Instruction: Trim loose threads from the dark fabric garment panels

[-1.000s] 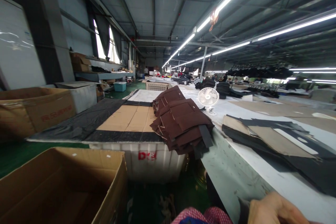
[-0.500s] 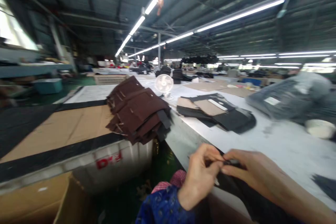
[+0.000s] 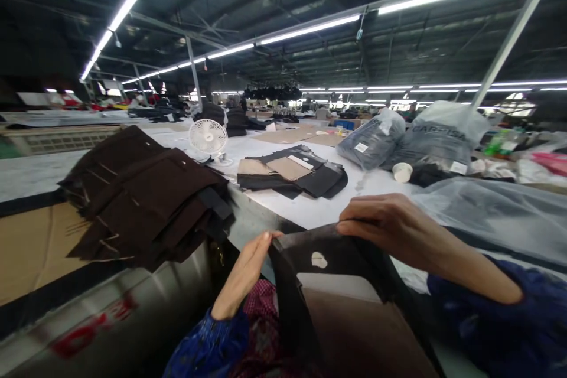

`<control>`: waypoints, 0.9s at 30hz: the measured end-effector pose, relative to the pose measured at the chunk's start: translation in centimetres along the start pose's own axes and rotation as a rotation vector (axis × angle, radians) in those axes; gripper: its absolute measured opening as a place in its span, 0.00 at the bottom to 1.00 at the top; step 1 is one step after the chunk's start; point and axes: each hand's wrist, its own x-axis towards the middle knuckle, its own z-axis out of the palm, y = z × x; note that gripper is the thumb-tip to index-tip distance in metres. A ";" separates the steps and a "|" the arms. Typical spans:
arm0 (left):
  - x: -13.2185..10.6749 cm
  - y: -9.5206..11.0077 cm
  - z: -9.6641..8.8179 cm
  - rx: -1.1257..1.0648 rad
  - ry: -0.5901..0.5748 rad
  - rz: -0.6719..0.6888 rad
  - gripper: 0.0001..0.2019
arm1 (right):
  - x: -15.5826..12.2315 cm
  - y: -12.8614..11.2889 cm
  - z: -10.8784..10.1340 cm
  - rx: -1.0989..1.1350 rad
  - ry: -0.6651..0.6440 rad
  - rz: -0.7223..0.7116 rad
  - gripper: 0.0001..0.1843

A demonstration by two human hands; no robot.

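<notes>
Both my hands hold a dark fabric piece (image 3: pixel 336 260) with a brown cardboard panel under it, raised at the near edge of the white table (image 3: pixel 319 209). My left hand (image 3: pixel 245 271) pinches its left top corner with fingers pressed together. My right hand (image 3: pixel 390 227) is closed over its right top edge. A small white sticker shows on the dark fabric. A stack of dark brown fabric pieces (image 3: pixel 142 201) lies to the left of my hands.
A small white fan (image 3: pixel 208 139) stands on the table beyond a pile of black and tan cut pieces (image 3: pixel 290 174). Grey plastic bags (image 3: pixel 411 139) and a white cup (image 3: pixel 402 172) sit at the right. A clear plastic sheet (image 3: pixel 496 212) lies near my right arm.
The view swung right. My hands moved apart from a joint pinch and now hold the dark fabric piece spread between them, lifted higher.
</notes>
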 end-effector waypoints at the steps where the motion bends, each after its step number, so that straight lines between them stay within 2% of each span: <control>1: -0.1 -0.1 0.1 -0.005 0.003 0.001 0.25 | -0.1 0.2 -0.6 -0.020 0.046 -0.004 0.22; 3: -0.2 0.0 0.3 -0.031 -0.051 0.050 0.22 | 0.0 0.8 -1.7 -0.072 0.119 0.003 0.26; 6: -0.5 0.6 0.7 -0.090 -0.189 0.131 0.16 | 0.7 2.5 -2.3 -0.144 0.174 0.041 0.27; 8: -0.6 0.9 1.2 -0.136 -0.190 0.127 0.14 | 1.5 4.1 -1.9 -0.122 0.161 0.108 0.26; 11: -0.4 0.6 2.3 -0.193 -0.116 0.020 0.14 | 2.7 7.1 -0.4 0.213 -0.035 0.285 0.23; 14: 0.2 -0.2 3.1 -0.224 -0.088 -0.082 0.13 | 3.3 10.6 0.8 0.633 -0.215 0.478 0.31; 16: 0.4 -0.6 3.3 -0.217 -0.086 -0.094 0.12 | 3.3 12.5 1.2 0.750 -0.215 0.564 0.33; 18: 0.5 -0.7 3.4 -0.206 -0.092 -0.086 0.11 | 3.4 13.4 1.2 0.798 -0.167 0.575 0.32; 20: 0.4 -0.7 3.5 -0.209 -0.103 -0.093 0.10 | 3.3 12.7 0.9 0.818 -0.106 0.516 0.29; 22: 0.2 -0.4 3.7 -0.223 -0.103 -0.103 0.09 | 3.0 10.3 0.9 0.778 -0.116 0.437 0.24; 25: -0.3 0.3 4.3 -0.253 -0.094 -0.093 0.09 | 2.0 5.2 1.9 0.633 -0.326 0.316 0.18; 27: -0.7 1.0 4.6 -0.274 -0.103 -0.079 0.08 | 1.3 2.1 3.2 0.537 -0.388 0.241 0.14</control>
